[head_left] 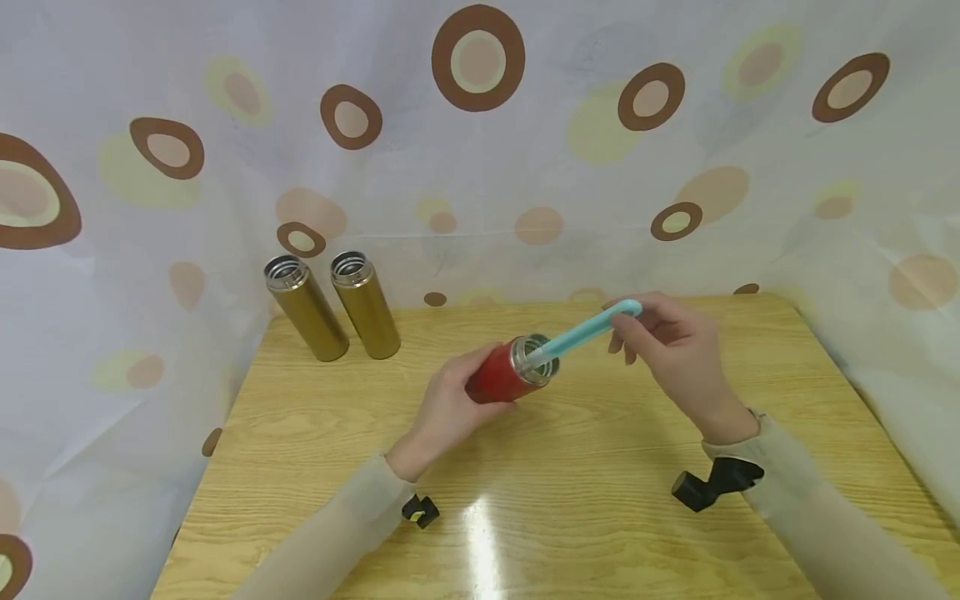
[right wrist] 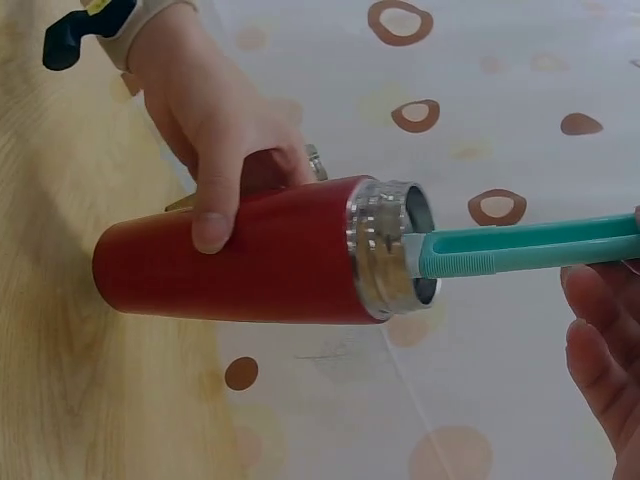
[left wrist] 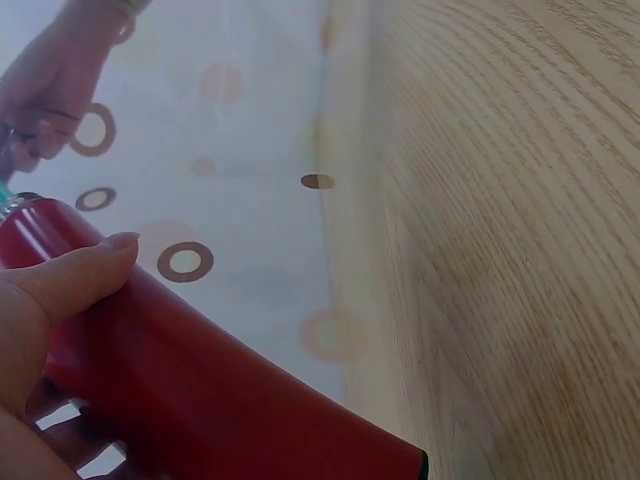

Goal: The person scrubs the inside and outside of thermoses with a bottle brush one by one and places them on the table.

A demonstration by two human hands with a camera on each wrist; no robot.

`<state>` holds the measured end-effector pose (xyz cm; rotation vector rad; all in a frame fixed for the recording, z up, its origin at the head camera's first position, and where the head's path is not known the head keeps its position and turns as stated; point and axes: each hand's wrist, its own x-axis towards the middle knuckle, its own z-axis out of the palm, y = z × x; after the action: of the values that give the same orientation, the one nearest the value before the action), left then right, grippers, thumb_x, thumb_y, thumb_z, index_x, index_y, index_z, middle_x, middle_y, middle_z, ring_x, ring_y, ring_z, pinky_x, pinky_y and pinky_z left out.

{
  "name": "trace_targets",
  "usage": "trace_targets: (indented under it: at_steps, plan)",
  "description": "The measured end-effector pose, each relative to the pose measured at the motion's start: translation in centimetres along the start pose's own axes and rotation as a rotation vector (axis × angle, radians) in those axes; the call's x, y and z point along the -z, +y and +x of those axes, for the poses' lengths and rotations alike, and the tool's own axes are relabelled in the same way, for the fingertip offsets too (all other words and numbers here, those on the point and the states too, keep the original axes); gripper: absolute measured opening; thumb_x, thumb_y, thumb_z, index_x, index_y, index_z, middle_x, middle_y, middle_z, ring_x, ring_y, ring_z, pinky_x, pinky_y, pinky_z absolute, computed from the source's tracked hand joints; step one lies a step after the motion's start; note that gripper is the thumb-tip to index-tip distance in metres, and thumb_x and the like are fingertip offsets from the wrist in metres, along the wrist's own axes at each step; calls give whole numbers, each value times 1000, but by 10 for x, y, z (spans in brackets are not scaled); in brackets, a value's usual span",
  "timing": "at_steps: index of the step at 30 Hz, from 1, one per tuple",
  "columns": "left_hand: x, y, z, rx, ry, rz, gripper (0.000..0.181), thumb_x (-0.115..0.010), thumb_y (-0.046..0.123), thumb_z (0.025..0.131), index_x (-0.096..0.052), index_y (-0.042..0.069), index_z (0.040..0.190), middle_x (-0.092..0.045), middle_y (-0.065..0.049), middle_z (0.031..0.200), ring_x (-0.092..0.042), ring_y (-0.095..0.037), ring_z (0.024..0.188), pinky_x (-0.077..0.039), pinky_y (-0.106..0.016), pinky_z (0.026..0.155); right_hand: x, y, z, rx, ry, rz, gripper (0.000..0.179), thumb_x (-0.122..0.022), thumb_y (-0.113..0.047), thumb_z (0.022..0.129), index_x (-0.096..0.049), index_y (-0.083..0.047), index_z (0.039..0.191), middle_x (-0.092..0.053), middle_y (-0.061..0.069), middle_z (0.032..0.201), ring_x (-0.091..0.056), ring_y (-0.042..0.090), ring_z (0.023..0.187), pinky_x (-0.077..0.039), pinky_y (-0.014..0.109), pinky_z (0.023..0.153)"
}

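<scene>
My left hand (head_left: 450, 404) grips a red thermos bottle (head_left: 497, 377) around its body, thumb on one side and fingers on the other. The bottle has no lid and leans so that its steel mouth (right wrist: 395, 250) points toward my right hand. Between thumb and fingers, my right hand (head_left: 678, 358) pinches the end of a turquoise brush handle (head_left: 588, 332). The handle's lower end enters the bottle mouth, and whatever lies beyond it is hidden inside. In the left wrist view the red bottle (left wrist: 200, 350) is seen from its base end, tilted above the wooden table.
Two gold thermos bottles (head_left: 306, 315) (head_left: 367, 308) stand upright without lids at the back left of the wooden table (head_left: 600, 517). A patterned cloth (head_left: 540, 150) hangs behind the table and along both sides.
</scene>
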<state>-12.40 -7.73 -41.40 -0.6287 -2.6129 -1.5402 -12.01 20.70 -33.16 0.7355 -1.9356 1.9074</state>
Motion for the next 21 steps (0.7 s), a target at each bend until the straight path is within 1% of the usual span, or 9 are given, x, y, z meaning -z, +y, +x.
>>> trace_targets:
  at_steps: [3,5,8,10,12,17,21]
  plan:
    - [-1,1,0,-5,-4,-4,75,-94,16,77,-62,23,144,-68,4,135,-60,-20,124,-49,-46,105,-4,4,-4,-43,-52,-56,18,-62,10,98,-71,8,114,-70,8,76,-63,15,65,-50,23,57]
    - [-1,2,0,-13,-6,1,75,-94,16,77,-62,22,144,-68,3,136,-61,-20,124,-49,-45,105,-5,6,-6,-55,-74,-81,18,-62,8,99,-71,7,114,-70,8,76,-64,15,66,-51,24,57]
    - [-1,1,0,-15,-5,7,75,-94,16,77,-61,22,145,-68,3,136,-61,-20,124,-49,-45,105,-4,5,-7,-61,-74,-113,17,-63,7,99,-72,6,113,-70,6,74,-63,14,65,-51,23,57]
    - [-1,1,0,-12,-4,1,76,-94,16,77,-61,22,145,-68,2,137,-61,-21,124,-49,-45,105,-3,3,-6,-56,-56,-106,17,-63,7,99,-73,6,113,-70,5,74,-62,13,64,-50,23,57]
    - [0,-1,0,-4,-2,-5,77,-94,16,77,-60,22,146,-67,2,137,-60,-22,124,-50,-46,105,-1,1,-4,-36,-30,-73,18,-62,9,98,-73,7,112,-70,5,74,-63,13,64,-49,22,58]
    - [2,-4,-2,26,-7,0,78,-93,14,78,-59,22,147,-66,2,140,-59,-22,127,-48,-48,108,6,-4,3,58,69,61,16,-60,17,95,-71,16,108,-72,9,75,-63,15,63,-50,22,58]
    - [3,-5,-3,36,-12,16,78,-93,15,78,-58,21,148,-65,0,142,-59,-24,129,-47,-50,109,9,-5,8,117,122,105,13,-59,17,95,-69,20,104,-74,10,76,-62,15,60,-51,23,56]
